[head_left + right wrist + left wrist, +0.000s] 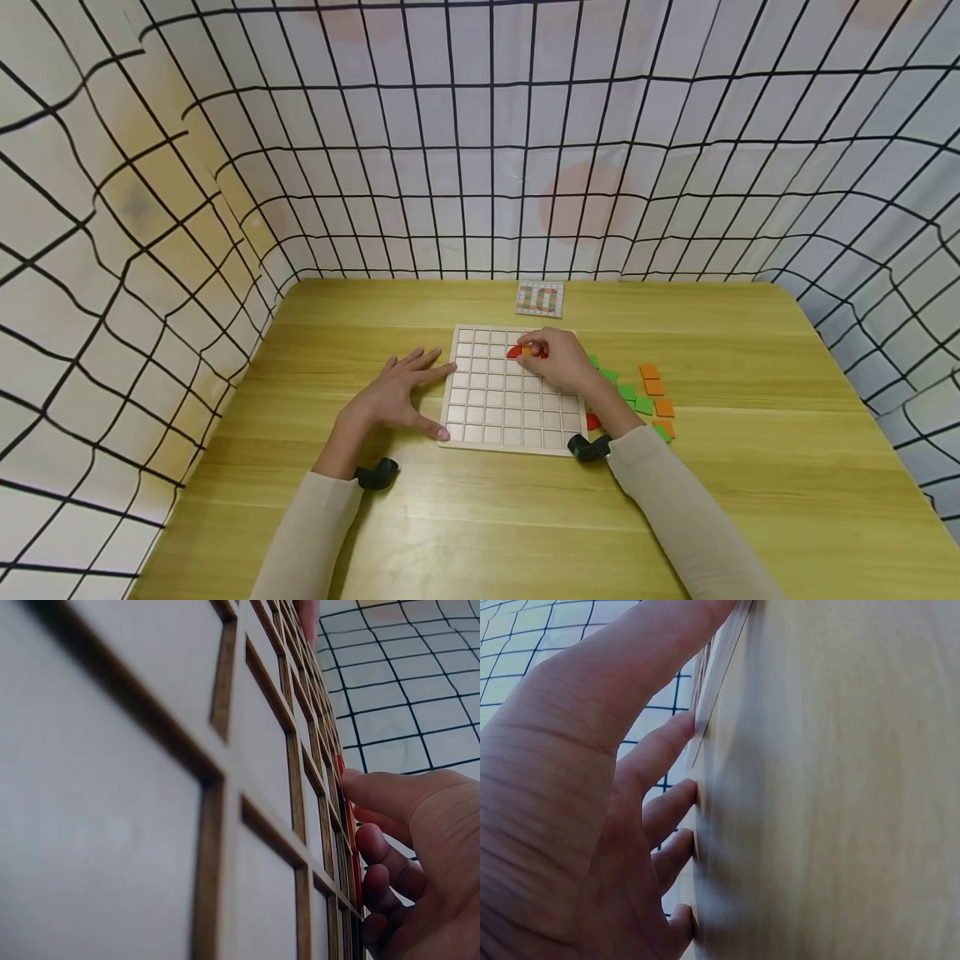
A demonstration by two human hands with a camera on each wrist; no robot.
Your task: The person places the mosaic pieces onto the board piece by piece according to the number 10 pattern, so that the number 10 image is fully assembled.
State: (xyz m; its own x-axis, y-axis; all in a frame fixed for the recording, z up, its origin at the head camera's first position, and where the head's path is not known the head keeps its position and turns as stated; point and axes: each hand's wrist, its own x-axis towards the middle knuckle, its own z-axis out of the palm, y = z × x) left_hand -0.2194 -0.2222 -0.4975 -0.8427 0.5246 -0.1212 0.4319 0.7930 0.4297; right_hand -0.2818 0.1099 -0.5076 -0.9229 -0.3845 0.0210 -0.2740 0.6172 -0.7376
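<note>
A pale wooden grid board (483, 408) lies on the table. My left hand (393, 396) is spread flat at its left side, with the thumb at the near left corner and the index fingertip on the left edge. Over the board's far right part, my right hand (558, 358) pinches a small orange tile (527, 351) between thumb and fingers. A red rounded piece (513, 352) sits in the grid just left of that tile, and more red shows right of it, partly covered by the fingers. From the right wrist, the thumb tip meets a red piece (351, 825) along the grid.
Right of the board lie several green tiles (626, 392) and orange tiles (654, 387), some under my right forearm. A red piece (593, 422) lies by the board's right edge. Behind the board is a patterned card (539, 298). Black netting (491, 150) surrounds the table.
</note>
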